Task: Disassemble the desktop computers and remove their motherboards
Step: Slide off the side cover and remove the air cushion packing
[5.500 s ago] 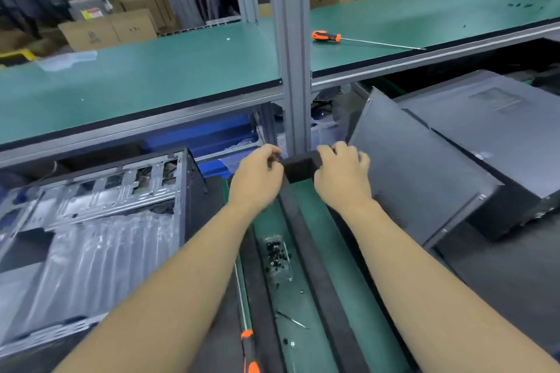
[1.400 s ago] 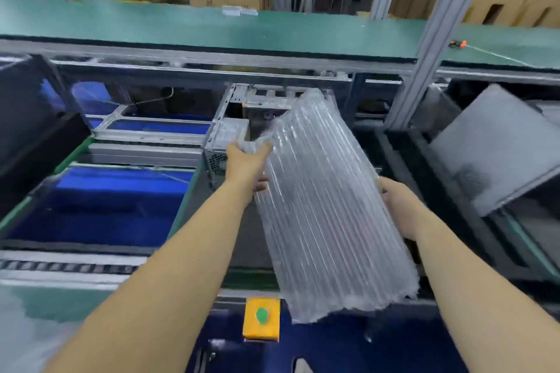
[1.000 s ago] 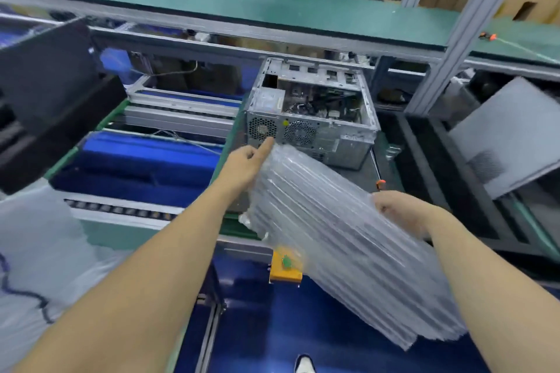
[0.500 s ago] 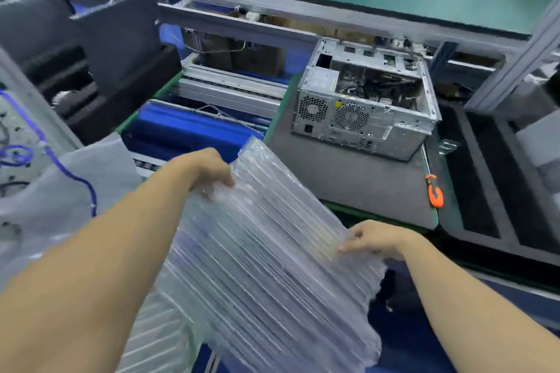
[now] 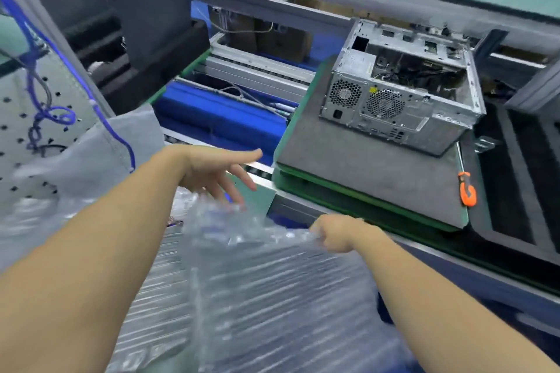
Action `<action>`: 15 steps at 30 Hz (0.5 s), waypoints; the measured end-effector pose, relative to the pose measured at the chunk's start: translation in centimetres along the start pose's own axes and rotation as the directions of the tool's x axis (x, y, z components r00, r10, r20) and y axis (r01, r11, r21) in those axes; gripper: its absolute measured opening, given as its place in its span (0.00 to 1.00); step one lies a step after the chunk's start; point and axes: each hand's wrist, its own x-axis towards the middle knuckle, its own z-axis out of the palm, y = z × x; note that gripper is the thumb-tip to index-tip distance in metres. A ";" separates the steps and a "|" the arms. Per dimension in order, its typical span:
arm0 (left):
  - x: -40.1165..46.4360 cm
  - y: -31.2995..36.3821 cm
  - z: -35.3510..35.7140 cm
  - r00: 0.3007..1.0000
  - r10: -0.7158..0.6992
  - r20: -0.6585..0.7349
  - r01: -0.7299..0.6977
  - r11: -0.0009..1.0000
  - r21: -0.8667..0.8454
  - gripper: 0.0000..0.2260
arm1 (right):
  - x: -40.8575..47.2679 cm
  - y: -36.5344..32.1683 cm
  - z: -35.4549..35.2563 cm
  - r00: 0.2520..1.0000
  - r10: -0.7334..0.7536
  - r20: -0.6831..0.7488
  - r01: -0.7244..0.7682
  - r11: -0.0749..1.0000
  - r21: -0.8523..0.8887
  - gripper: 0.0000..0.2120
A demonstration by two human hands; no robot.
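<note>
Currently, air wrap pinched by right hand, low beside counter; left hand spread, empty. Opened case set on counter, motherboard judged not yet removed; screwdriver untouched nearby.

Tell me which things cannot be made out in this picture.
Head view only:
- Motherboard inside the computer case: interior dark, tangled with cables.
- Air cushion sheet: motion-blurred, lower end cut by the frame.
- Right hand fingertips: hidden in the plastic.
- Screwdriver shaft: not visible.
</note>
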 end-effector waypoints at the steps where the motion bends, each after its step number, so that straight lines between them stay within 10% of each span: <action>1: -0.4 0.5 0.3 0.999 -0.026 0.040 0.022 0.996 0.091 0.43 | 0.5 -1.6 0.0 0.999 -0.026 -0.047 0.024 0.999 -0.044 0.13; 9: 0.6 -0.2 3.1 0.980 -0.196 -0.013 0.160 0.754 0.637 0.24 | 3.6 -14.8 -1.3 0.871 -0.343 -0.351 0.424 0.887 0.186 0.07; 12: 0.0 -2.2 2.5 0.971 -0.189 -0.144 0.223 0.509 0.831 0.25 | 4.4 -15.1 -0.2 0.886 -0.218 -0.408 0.398 0.808 0.433 0.11; 15: 0.4 -4.1 2.2 0.953 -0.177 -0.244 0.296 0.390 0.872 0.22 | 5.3 -14.3 1.1 0.950 -0.216 -0.226 0.278 0.914 0.294 0.17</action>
